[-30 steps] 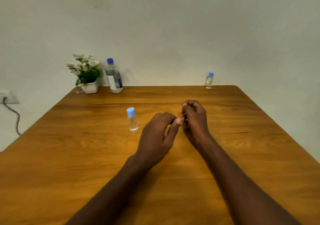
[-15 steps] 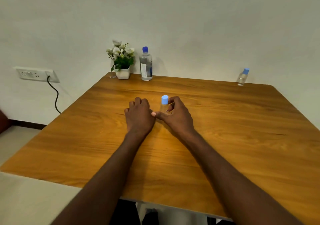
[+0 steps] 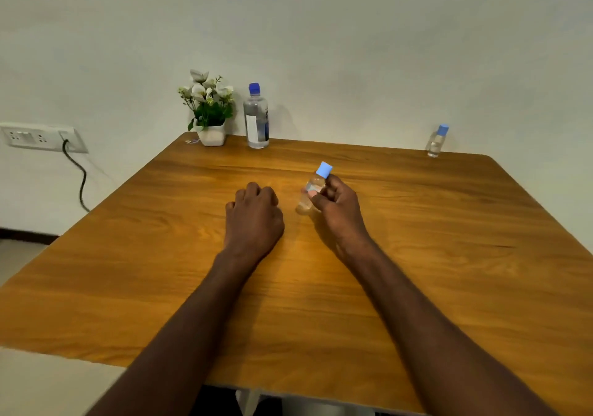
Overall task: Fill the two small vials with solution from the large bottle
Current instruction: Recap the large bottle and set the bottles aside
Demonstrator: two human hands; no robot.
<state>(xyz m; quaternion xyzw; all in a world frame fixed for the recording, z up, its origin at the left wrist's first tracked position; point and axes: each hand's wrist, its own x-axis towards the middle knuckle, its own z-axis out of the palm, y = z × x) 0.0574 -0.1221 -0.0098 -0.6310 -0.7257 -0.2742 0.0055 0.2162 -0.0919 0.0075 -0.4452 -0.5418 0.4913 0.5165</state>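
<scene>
In my right hand [image 3: 337, 205] sits one small clear plastic vial with a pale blue cap [image 3: 316, 187] — half a second ago it stood upright on the wood under my fingers, and now it is tilted, cap leaning away to the right, base just off or barely touching the table; I cannot tell which. My thumb and curled fingers pinch it round the body, below the cap. My left hand [image 3: 253, 215] has drawn a little apart from the right one and rests knuckles-up on the wooden tabletop [image 3: 417, 287], fingers curled under, holding nothing.

I take this to mean the first vial is picked up and the cap still has to come off before any pouring; my left hand is near enough to do the twisting.

The tall clear bottle with the dark blue cap [image 3: 256, 117] stands well beyond my left hand at the far edge against the wall, just beside a small white pot of white flowers [image 3: 210, 112]. The second small blue-capped vial [image 3: 437, 141] stands far off to the right of my grip, very close to the back edge — a careless reach could knock it off. Between my hands and the bottle the wood shows nothing in the way, so bringing it forward looks easy. A wall socket with a black cable [image 3: 69, 149] hangs off to the left, clear of the table.
</scene>
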